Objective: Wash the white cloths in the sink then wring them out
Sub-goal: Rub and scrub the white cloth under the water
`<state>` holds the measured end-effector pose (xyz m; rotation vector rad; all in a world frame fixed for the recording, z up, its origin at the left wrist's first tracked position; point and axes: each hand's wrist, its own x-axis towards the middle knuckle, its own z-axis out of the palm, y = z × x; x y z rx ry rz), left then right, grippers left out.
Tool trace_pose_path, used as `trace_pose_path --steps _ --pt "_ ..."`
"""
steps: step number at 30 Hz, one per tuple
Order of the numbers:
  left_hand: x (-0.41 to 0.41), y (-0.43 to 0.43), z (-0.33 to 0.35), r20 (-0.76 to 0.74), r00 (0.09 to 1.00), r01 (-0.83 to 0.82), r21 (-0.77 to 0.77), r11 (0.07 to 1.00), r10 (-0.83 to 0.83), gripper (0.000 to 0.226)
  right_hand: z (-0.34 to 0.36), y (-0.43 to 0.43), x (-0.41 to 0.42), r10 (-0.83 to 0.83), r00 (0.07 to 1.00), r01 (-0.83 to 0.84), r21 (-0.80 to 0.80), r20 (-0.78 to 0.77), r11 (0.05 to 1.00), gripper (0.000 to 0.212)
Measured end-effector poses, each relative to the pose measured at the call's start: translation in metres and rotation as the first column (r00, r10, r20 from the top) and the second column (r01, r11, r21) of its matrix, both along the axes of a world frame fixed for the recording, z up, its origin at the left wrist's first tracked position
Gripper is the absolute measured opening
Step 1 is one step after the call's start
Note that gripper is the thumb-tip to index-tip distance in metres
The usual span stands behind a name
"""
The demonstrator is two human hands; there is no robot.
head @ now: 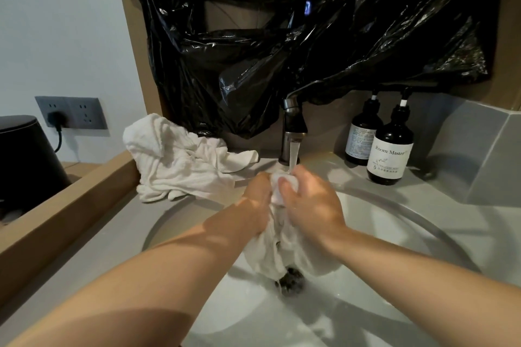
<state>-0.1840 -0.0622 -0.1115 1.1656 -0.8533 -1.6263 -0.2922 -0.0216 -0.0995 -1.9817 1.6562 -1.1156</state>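
Cloth [277, 245] upright, top end under tap [293, 124], tail toward drain [291, 280].

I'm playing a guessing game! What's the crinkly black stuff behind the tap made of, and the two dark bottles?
The crinkly black sheet looks like thin glossy plastic film: sharp creases, bright highlights. The two dark white-labelled pump bottles look smooth and shiny, tinted glass or plastic; cannot tell which.

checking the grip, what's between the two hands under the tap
Head view: a bunched white cloth, gripped by the left hand and right hand under water running from the tap, its rest hanging into the sink.
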Motion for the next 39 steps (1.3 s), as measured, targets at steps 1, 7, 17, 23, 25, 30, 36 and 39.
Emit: trace_pose_path --steps 1,7,17,23,25,30,36,39 --pt "0.001 -0.001 -0.001 0.015 0.999 -0.037 -0.016 0.999 0.038 0.035 -0.004 -0.001 0.002 -0.006 0.999 0.005 -0.024 -0.039 1.0 0.021" --pt "0.008 -0.012 0.007 0.041 0.989 0.144 0.028 0.989 -0.145 0.021 -0.01 -0.031 -0.02 0.006 0.998 0.001 0.124 -0.056 0.992 0.023" --pt "0.038 -0.016 -0.019 0.913 0.207 0.31 0.279 0.909 -0.351 0.06 -0.018 -0.049 -0.048 0.118 0.988 -0.154 0.696 0.099 0.701 0.049" --pt "0.04 -0.014 -0.019 0.801 0.337 0.65 0.183 0.738 -0.495 0.064 -0.02 -0.067 -0.057 -0.27 0.866 -0.178 0.765 0.421 0.619 0.057" --pt "0.03 -0.018 -0.019 0.825 0.372 0.692 0.059 0.719 -0.426 0.051 -0.023 -0.063 -0.059 -0.273 0.853 -0.19 0.752 0.445 0.632 0.046" --pt "0.018 -0.024 -0.028 0.835 0.411 0.707 -0.039 0.706 -0.365 0.067 -0.021 -0.062 -0.052 -0.259 0.853 -0.179 0.72 0.453 0.67 0.041" --pt "0.032 -0.03 -0.022 0.655 0.726 0.415 -0.175 0.893 -0.21 0.024 -0.016 -0.061 -0.069 -0.101 0.867 -0.288 0.656 0.489 0.698 0.047" --pt "0.04 -0.03 -0.016 0.469 0.882 0.16 -0.184 0.97 -0.057 0.013 -0.025 -0.053 -0.085 0.18 0.957 -0.287 0.817 0.226 0.5 0.052"
